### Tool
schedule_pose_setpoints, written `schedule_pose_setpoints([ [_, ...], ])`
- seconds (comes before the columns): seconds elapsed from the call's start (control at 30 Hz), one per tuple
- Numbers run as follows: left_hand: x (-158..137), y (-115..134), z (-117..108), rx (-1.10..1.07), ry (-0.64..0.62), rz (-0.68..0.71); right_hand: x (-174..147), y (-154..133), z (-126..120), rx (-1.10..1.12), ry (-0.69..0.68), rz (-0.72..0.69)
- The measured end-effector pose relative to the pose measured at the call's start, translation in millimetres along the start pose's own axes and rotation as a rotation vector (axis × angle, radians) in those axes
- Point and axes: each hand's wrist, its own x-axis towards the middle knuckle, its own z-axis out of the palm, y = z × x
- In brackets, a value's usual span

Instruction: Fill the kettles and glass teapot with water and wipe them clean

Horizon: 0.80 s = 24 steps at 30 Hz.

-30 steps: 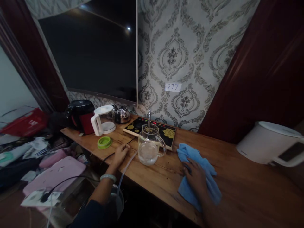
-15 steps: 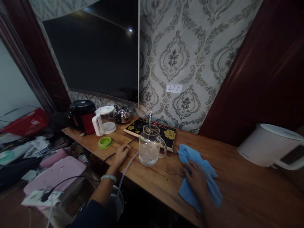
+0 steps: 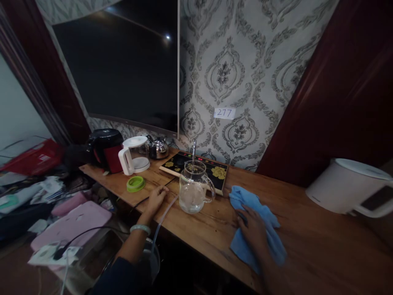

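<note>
Brown wooden tabletop (image 3: 201,229) may be wetted if round clear-glass pitcher (image 3: 190,198) is bumped by left hand (image 3: 156,198), grip unclear like right hand's (image 3: 255,228).

Illumination: dim. The screen (image 3: 123,69) beyond the left hand (image 3: 157,198) reflects one glare point. Shadow lies below the tabletop (image 3: 302,241). Distortion tilts the kettle (image 3: 340,188) right of the right hand (image 3: 253,227).
</note>
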Motion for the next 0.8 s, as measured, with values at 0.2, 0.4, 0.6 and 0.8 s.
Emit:
schedule_pose_setpoints([
  [0.2,1.8,-2.7,0.2,0.019,0.02,0.005,-0.4,0.2,-0.2,0.016,0.005,-0.006],
  [0.4,1.0,-1.8,0.4,0.013,0.022,0.01,-0.2,-0.4,0.2,0.021,0.007,0.009],
  [0.6,0.5,-0.1,-0.6,0.014,0.025,0.018,-0.6,-0.8,-0.8,0.03,0.012,-0.003],
  [0.8,0.0,-0.4,-1.6,0.038,0.018,0.032,-0.7,-0.7,-0.5,0.018,-0.001,0.013],
])
